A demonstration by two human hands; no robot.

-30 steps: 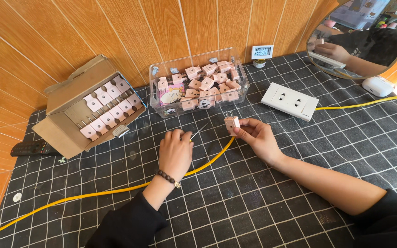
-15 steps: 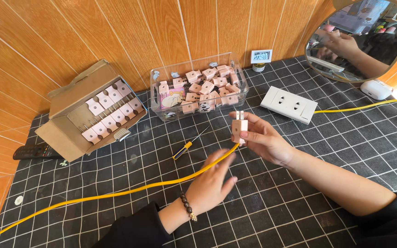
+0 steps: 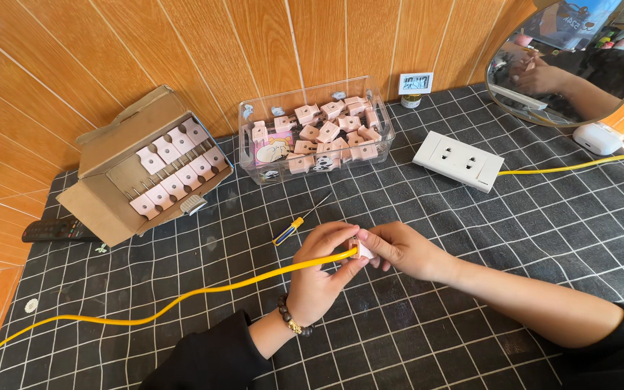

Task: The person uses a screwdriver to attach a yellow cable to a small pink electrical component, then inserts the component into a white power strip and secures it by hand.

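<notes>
My left hand (image 3: pixel 321 278) grips the end of a yellow cable (image 3: pixel 182 300) that runs off to the lower left over the black checked mat. My right hand (image 3: pixel 399 249) holds a small pink plug part (image 3: pixel 361 249) right against that cable end. Both hands meet at the middle of the mat, fingers touching. A small screwdriver (image 3: pixel 294 224) with a yellow and blue handle lies just beyond them.
A clear plastic bin (image 3: pixel 254 159) of pink plug parts stands at the back. A cardboard box (image 3: pixel 102 195) with rows of pink plugs lies at the left, a remote (image 3: pixel 55 230) beside it. A white socket strip (image 3: pixel 458 160) and round mirror (image 3: pixel 579 58) are at the right.
My left hand picked the yellow cable up off the mat and brought its end to the pink plug part. My right hand came down and left with the part.
</notes>
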